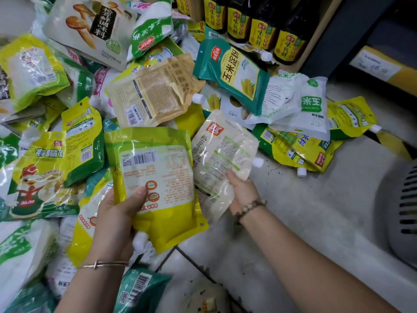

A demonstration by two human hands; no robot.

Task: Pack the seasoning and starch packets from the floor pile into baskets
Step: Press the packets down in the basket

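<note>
My left hand (pixel 117 213) grips a yellow spouted packet (pixel 155 175), back side up with its barcode showing, thumb across its lower left. Just to its right, my right hand (pixel 242 190) holds a pale clear packet with a red logo (pixel 223 150) by its lower end. Both packets are lifted above the floor pile (pixel 67 123) of yellow, green and white seasoning and starch packets. A teal corn starch packet (pixel 234 73) and a beige packet (pixel 151 96) lie on top of the pile beyond my hands.
Dark sauce bottles (pixel 259 26) with yellow labels stand on a low shelf at the back. A grey ribbed basket (pixel 404 213) shows at the right edge. Bare grey floor (pixel 304 211) lies between the pile and the basket.
</note>
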